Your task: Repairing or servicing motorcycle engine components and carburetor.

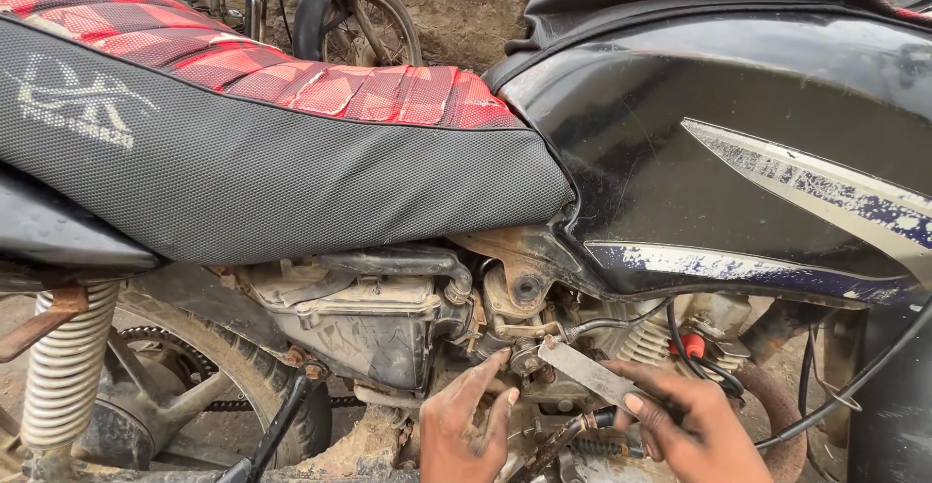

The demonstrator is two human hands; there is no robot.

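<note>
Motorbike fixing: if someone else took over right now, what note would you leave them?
Left hand: empty, fingers reaching toward the small fitting under the seat.
Right hand: holds a flat metal strip, its tip touching the fitting.
Where: both hands work below the black tank, beside the dusty air box. A cable runs under the hands.
Done: side of the bike is open, the fitting is exposed.
Left: the fitting is still in place; I cannot tell whether it is loose.
</note>
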